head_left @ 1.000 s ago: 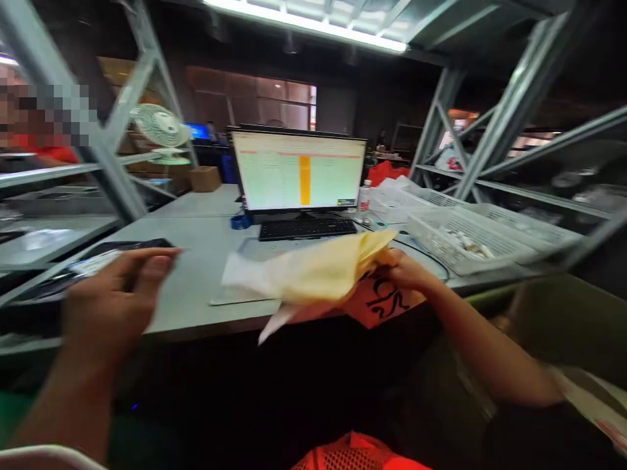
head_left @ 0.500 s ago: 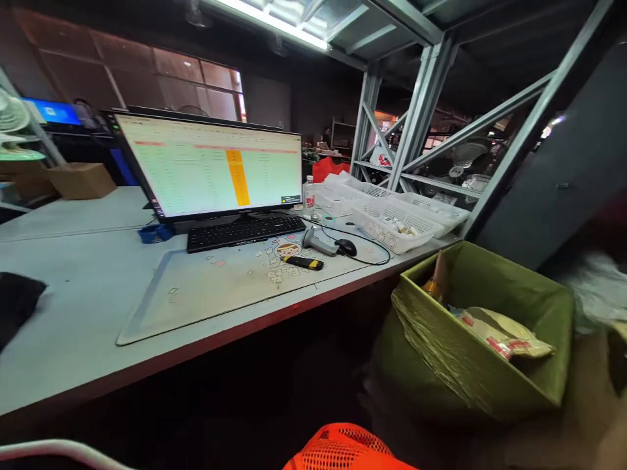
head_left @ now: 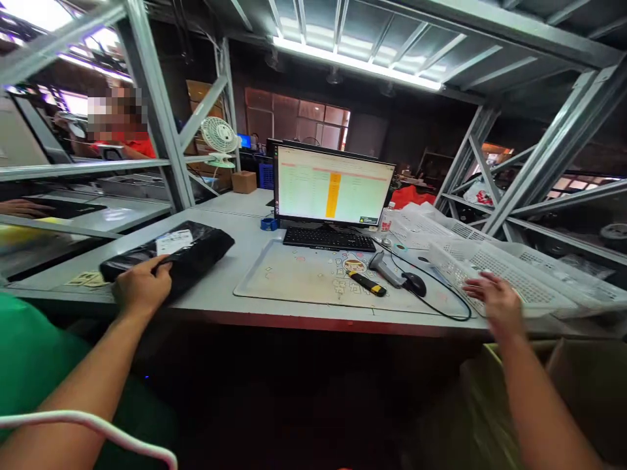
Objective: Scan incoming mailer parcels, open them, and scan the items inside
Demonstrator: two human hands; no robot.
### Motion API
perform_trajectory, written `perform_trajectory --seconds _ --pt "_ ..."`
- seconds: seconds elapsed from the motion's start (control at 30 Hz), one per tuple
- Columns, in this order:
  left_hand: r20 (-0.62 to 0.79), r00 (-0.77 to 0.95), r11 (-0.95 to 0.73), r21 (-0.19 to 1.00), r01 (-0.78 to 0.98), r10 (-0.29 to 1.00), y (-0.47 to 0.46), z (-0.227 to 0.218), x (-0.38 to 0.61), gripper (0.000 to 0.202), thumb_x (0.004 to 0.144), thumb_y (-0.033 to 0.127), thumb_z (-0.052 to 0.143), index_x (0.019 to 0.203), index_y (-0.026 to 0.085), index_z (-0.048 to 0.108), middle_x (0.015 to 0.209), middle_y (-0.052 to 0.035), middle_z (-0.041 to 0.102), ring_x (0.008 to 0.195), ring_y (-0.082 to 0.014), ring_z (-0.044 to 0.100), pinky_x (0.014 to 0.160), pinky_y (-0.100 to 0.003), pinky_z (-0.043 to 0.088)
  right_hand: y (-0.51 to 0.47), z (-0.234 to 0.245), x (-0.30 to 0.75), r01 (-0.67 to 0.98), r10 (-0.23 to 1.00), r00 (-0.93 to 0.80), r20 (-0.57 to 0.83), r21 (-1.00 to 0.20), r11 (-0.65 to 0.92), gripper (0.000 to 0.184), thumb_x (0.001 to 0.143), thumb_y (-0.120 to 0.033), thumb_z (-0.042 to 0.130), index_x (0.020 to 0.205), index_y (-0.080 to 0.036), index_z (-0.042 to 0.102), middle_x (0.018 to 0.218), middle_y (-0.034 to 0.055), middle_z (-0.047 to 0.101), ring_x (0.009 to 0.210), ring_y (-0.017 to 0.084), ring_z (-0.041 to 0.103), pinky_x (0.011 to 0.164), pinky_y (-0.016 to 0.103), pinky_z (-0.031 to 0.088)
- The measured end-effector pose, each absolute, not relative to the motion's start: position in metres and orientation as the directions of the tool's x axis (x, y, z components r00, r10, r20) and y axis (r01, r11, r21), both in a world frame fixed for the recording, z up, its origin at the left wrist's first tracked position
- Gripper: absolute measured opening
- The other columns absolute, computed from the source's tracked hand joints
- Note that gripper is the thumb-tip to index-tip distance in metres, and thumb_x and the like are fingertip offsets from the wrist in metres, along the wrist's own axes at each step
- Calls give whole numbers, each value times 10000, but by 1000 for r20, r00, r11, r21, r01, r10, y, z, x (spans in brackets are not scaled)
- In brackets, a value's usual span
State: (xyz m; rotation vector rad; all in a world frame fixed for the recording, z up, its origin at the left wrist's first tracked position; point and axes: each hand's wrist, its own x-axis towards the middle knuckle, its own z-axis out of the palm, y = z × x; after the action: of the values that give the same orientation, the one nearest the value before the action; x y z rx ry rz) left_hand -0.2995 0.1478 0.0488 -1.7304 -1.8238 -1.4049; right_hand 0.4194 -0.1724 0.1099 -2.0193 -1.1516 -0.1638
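Note:
At the left of the table lies a black plastic parcel (head_left: 206, 254) with a white label (head_left: 174, 242) on top. My left hand (head_left: 143, 287) grips its near edge, fingers bent over the black plastic. Over at the right, my right hand (head_left: 494, 301) is raised by the near corner of a white perforated basket (head_left: 529, 290). Its fingers are apart and I see nothing in them. Whether they touch the basket I cannot tell. Between my hands lie a yellow-and-black box cutter (head_left: 366, 283), a grey barcode scanner (head_left: 386, 269) and a black mouse (head_left: 414, 284).
A monitor (head_left: 304, 189) and keyboard (head_left: 328, 239) stand behind the desk mat (head_left: 289, 274). A blue tape dispenser (head_left: 268, 224) sits left of them. Below right is a green-lined bin (head_left: 482, 405). Metal shelf posts (head_left: 157, 111) flank the table. Another person (head_left: 127, 124) is beyond the left rack.
The view has swung left. Both my hands have come into sight, the left one on the black parcel, the right one by the white basket. The bin has shifted toward the lower right.

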Motion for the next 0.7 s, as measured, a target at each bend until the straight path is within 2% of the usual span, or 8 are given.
perform_trajectory --seconds 0.07,0.1,0.27,0.33,0.4,0.5,0.57,0.7 --pt "844 -158 -336 366 868 512 127 40 -284 351 950 392 633 1061 124 832 890 -62 794 769 -240 715 753 -374 609 -104 103 402 804 750 543 378 -492 -334 531 886 -449 721 1305 -123 699 1241 215 725 1113 302 726 1000 419 567" --pt "872 -99 -405 320 856 479 117 37 -273 336 999 356 618 1094 105 820 1008 -76 811 897 -264 761 816 -390 623 -72 99 393 814 782 527 332 -462 -352 556 892 -437 721 1341 -112 684 1263 220 721 1117 297 727 1010 407 561" --pt "918 95 -609 175 773 385 73 26 -200 271 1085 205 554 1250 129 754 1270 -79 774 1203 -236 738 1075 -411 591 33 69 368 864 887 418 197 -389 -320 645 954 -374 644 1472 8 592 1478 305 601 1355 365 623 1153 422 466" --pt "936 137 -668 125 733 325 61 23 -169 270 1090 158 519 1245 172 740 1280 -60 772 1252 -201 720 1166 -408 544 52 56 366 880 907 394 147 -344 -327 662 964 -386 623 1462 48 580 1488 339 576 1386 410 591 1158 460 453" --pt "945 223 -762 39 647 238 50 19 -141 292 1070 100 529 1264 204 721 1278 -47 775 1268 -204 716 1299 -498 416 64 44 365 889 912 396 111 -297 -350 667 960 -420 616 1441 41 581 1412 340 620 1297 422 641 1093 484 490" --pt "932 331 -856 -47 515 148 39 12 -107 378 1042 50 548 1345 232 682 1300 -35 769 1303 -205 701 1348 -560 326 73 34 365 891 905 416 89 -237 -387 693 931 -470 624 1446 -9 568 1296 303 675 1163 401 695 998 490 532" --pt "915 365 -882 -25 471 169 34 8 -91 387 1039 60 555 1368 228 673 1313 -39 764 1308 -204 697 1328 -544 365 75 31 364 885 895 437 89 -220 -410 714 907 -477 636 1449 -18 563 1269 299 676 1143 394 697 984 495 538" --pt "859 401 -877 107 469 319 33 10 -74 262 1054 138 574 1271 193 711 1239 -50 787 1197 -217 741 1300 -540 405 77 31 356 877 889 445 109 -255 -407 632 871 -410 665 1390 -52 621 1192 272 693 1122 364 698 980 473 547"
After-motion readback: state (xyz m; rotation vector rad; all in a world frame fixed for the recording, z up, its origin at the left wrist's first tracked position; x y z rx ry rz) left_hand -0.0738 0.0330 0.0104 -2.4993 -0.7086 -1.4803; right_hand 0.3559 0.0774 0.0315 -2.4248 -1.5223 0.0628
